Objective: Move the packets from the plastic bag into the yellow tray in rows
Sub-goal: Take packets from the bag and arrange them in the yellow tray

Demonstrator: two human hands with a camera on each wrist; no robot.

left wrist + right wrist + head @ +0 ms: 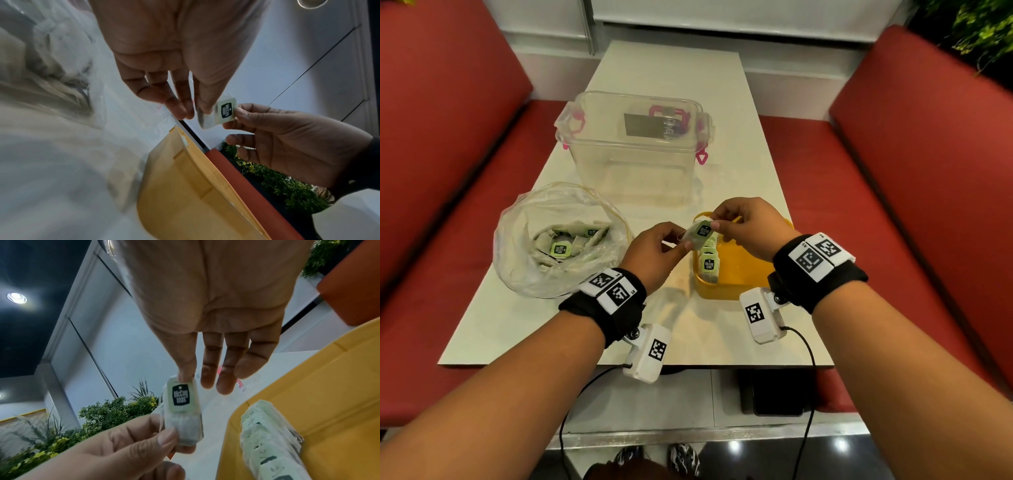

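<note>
Both hands meet over the near-left corner of the yellow tray, sharing one packet. Left hand pinches the packet's lower end between thumb and fingertips; right hand pinches the top edge by the green tag with thumb and index, other fingers loosely extended. Packet is a clear-wrapped tea bag with a green label reading "McCoy teas", tilted, held in the air just above the tray's left rim, not touching it. Right wrist view: the right thumb sits on the tag's top, the left thumb on the bag's bottom.

In the tray, a row of packets stands on edge along the left wall, labels facing the person; the rest of the tray floor is bare yellow. Tray sits on the tabletop, toward its right edge.

Left of the hands, an open plastic bag lies on the tabletop with more packets piled loose inside, one green label face up. Bag and tray are apart, with the left hand between them.

Behind them stands a clear plastic container with pink latches. Red bench seats flank the tabletop. Black wristbands with white marker blocks on both wrists, cables trailing down.
</note>
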